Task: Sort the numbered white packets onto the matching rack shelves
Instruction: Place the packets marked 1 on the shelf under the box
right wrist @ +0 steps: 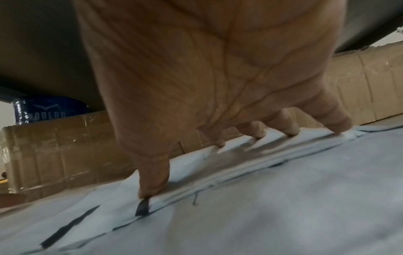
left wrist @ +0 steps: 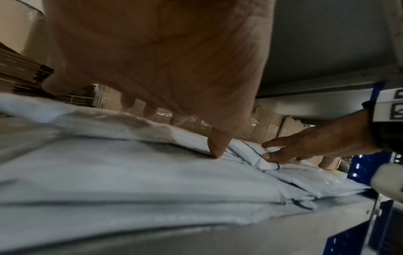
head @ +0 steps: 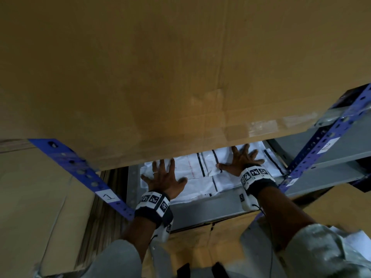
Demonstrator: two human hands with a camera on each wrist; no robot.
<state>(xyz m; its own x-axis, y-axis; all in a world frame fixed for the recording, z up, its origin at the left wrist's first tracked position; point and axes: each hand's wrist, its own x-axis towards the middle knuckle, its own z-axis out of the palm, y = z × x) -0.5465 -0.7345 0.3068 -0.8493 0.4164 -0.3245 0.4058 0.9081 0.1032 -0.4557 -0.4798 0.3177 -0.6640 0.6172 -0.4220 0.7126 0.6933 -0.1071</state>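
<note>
White packets (head: 202, 177) with black stripes lie stacked on a grey rack shelf (head: 210, 207) between blue uprights. My left hand (head: 164, 175) lies on the left part of the pile with fingers spread, fingertips pressing the packets (left wrist: 130, 181). My right hand (head: 240, 159) is spread on the right part, its fingertips (right wrist: 152, 193) pressing down on the packets (right wrist: 283, 198). From the left wrist view the right hand (left wrist: 305, 146) shows on the far packets. Neither hand curls round anything. A label "1" (head: 108, 196) sits on the left upright, and "2" (head: 326, 148) on the right one.
A large brown cardboard sheet (head: 160, 67) overhangs the shelf just above my hands and hides its back part. Taped cardboard boxes (right wrist: 65, 146) stand behind the packets. More grey shelves (head: 337, 157) lie to the right. Cardboard (head: 30, 197) leans at the left.
</note>
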